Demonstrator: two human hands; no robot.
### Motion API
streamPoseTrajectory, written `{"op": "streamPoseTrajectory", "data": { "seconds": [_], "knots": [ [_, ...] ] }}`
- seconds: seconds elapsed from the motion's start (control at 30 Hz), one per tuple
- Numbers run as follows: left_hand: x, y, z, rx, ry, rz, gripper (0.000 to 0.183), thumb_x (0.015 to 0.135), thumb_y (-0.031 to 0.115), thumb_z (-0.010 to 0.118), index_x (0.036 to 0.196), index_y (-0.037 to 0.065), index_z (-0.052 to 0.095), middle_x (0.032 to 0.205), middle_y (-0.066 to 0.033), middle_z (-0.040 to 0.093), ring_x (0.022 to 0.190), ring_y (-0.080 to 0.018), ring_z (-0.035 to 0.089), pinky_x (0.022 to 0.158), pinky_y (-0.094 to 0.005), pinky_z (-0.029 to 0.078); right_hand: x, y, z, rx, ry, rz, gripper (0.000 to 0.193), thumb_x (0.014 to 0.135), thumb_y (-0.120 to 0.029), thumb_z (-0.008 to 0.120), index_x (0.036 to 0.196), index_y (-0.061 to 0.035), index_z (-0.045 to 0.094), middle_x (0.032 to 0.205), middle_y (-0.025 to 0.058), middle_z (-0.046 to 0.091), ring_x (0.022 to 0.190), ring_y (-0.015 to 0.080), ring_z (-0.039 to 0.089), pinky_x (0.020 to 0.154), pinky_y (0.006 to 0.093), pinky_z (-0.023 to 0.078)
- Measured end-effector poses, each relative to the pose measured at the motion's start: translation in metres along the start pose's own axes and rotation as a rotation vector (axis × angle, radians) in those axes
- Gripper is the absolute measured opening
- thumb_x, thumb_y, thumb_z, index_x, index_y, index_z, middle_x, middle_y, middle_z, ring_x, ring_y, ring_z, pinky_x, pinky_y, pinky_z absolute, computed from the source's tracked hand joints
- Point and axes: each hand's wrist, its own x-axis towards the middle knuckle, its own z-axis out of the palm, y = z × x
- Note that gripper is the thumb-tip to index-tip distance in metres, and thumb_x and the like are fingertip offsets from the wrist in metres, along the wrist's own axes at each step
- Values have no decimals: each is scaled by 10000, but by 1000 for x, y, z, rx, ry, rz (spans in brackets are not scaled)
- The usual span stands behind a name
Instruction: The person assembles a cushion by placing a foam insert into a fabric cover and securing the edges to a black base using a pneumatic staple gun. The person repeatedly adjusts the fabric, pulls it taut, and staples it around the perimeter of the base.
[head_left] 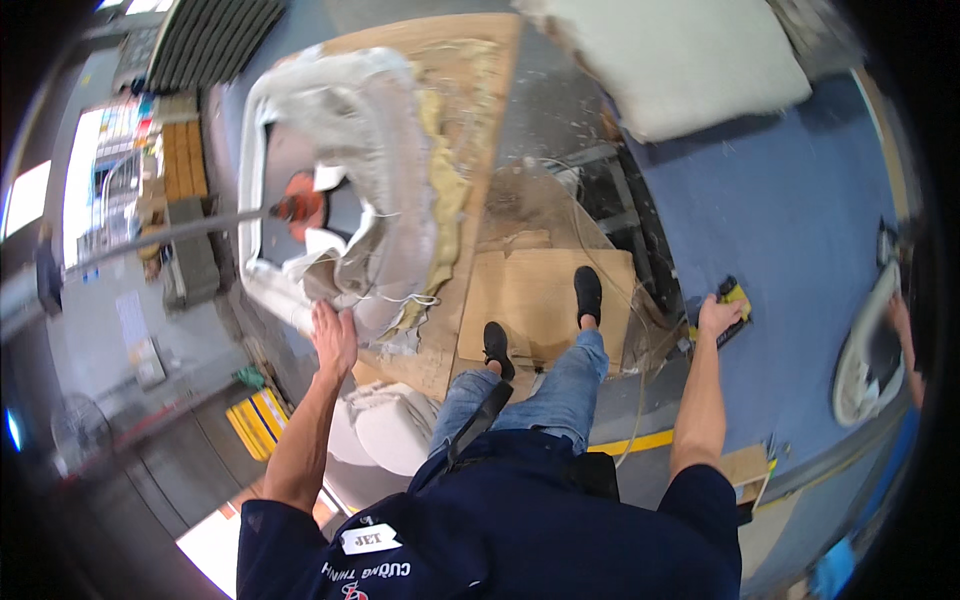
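Head camera view: so the person's left hand is resting on the near corner of a pale, rounded-square frame wrapped in off-white fabric, probably for steadying it. Fingers are lying fairly straight along the rim, but I can't tell if they're pinching the cloth. That frame is sitting ahead and to the left, on a tan, flat wooden board, with its open middle facing up, which is leaving the loose inner edges easy to get at.

The right hand is curling round a chunky yellow-and-black handheld tool over a smooth, matte blue work surface. Fingertips are mostly hiding, and I can't tell if the tool is touching down.

Texture-wise, the cover is looking soft and wrinkly, with torn-looking white flaps curling inward and stringy bits trailing. Ragged yellow batting is poking out along its right side. A round red-orange fitting is showing inside the opening, and a thin grey metal pole is leading off left.

A flat brown cardboard sheet is lying underfoot, maybe for cushioning. Up top, a thick, puffy cream cushion is lying across the blue surface.
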Motion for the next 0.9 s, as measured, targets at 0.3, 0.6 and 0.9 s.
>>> {"op": "streamPoseTrajectory", "data": {
  "seconds": [0.3,0.6,0.9],
  "knots": [
    [19,-64,-20,13,19,76,843,1025,553,432,1632,4,234,1729,-181,145,1600,-380,108,1249,-631,151,-172,-260,-4,502,-155,-841,753,949,-83,618,1606,29,266,1622,258,344,1523,401,300,1259,476,249],
    [51,-101,-3,-60,277,185,762,1003,467,495,1583,-7,358,1726,-155,189,1599,-351,144,1226,-685,149,-319,-413,51,165,-88,-1555,692,967,-143,583,1607,-71,331,1606,181,414,1502,392,354,1216,605,240],
    [58,-115,20,-321,624,267,738,868,374,597,1463,-54,508,1589,-185,448,1521,-314,330,1213,-691,145,-399,-377,49,-321,-83,-1350,807,931,-282,640,1646,-255,266,1597,74,449,1548,349,309,1168,755,106]
  ]
}}
